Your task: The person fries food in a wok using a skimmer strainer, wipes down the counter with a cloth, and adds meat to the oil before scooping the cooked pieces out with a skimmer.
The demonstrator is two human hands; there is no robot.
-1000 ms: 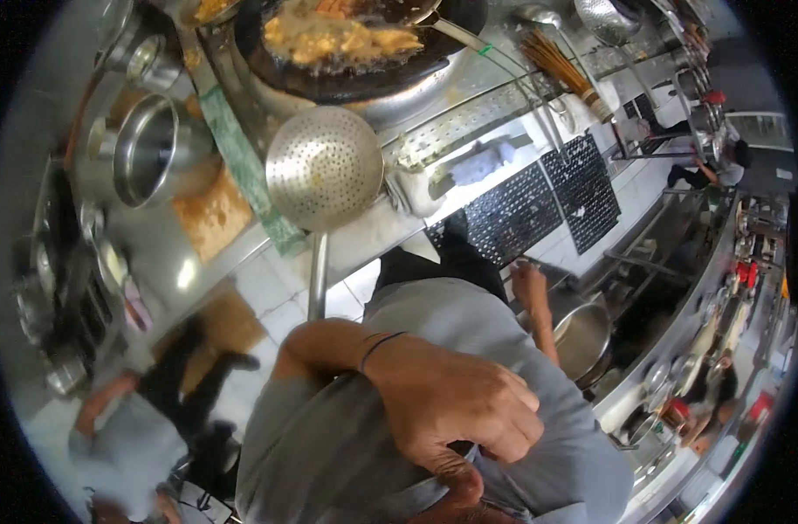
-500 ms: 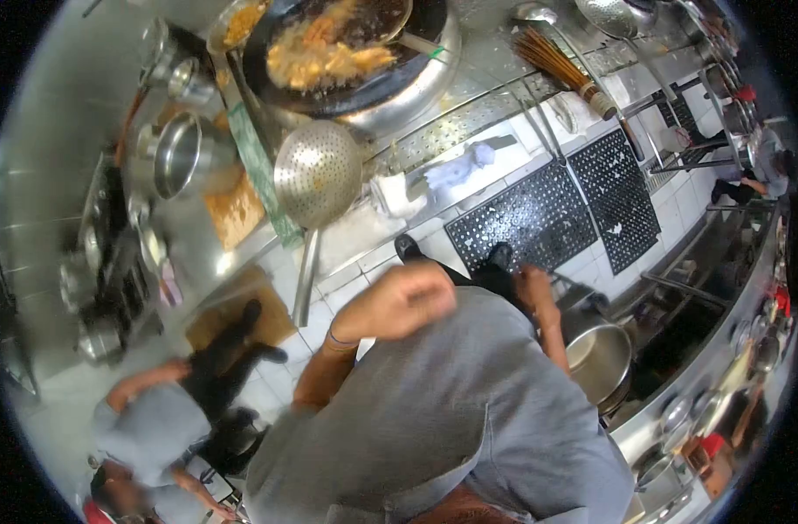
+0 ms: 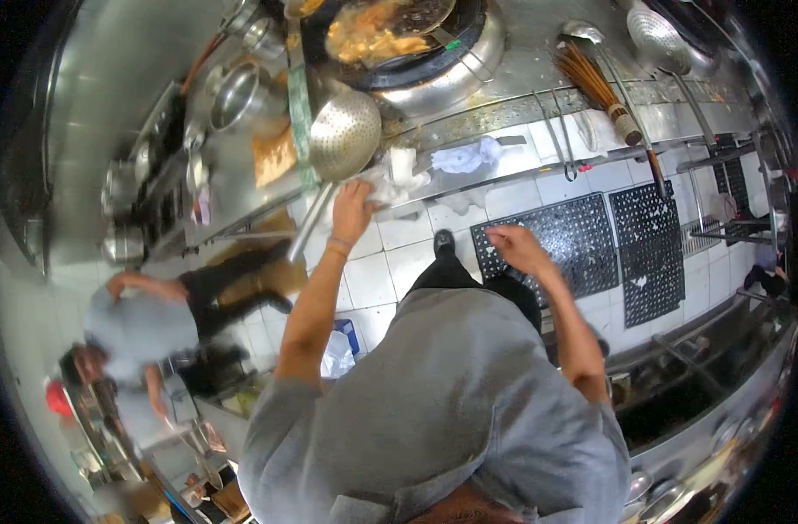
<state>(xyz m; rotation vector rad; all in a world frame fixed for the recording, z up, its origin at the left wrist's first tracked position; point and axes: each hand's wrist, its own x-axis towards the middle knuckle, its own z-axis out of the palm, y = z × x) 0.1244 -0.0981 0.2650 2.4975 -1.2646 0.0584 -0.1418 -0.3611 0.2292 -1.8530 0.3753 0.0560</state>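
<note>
My left hand (image 3: 354, 211) reaches to the front edge of the steel counter, fingers stretched forward beside the skimmer's handle. Its fingertips come right at a crumpled white cloth (image 3: 405, 168) on that edge. The perforated skimmer (image 3: 345, 135) lies bowl up on the counter, its handle sticking out over the floor. My right hand (image 3: 517, 249) hangs in the air in front of my body, fingers loosely bent and nothing visible in them. A bluish cloth (image 3: 465, 156) lies on the counter ledge between the two hands. Beyond the skimmer, food fries in oil in a large wok (image 3: 390, 65).
A bamboo brush (image 3: 595, 87), metal tongs (image 3: 556, 131) and another skimmer (image 3: 659, 39) lie to the right. Black rubber mats (image 3: 556, 240) cover part of the tiled floor. Steel pots (image 3: 237, 96) stand at left. A co-worker in a grey shirt (image 3: 141, 319) is on my left.
My left hand has moved forward from my belly to the counter edge. My right hand has come up and forward from my side. The view has shifted, bringing the counter lower left into sight.
</note>
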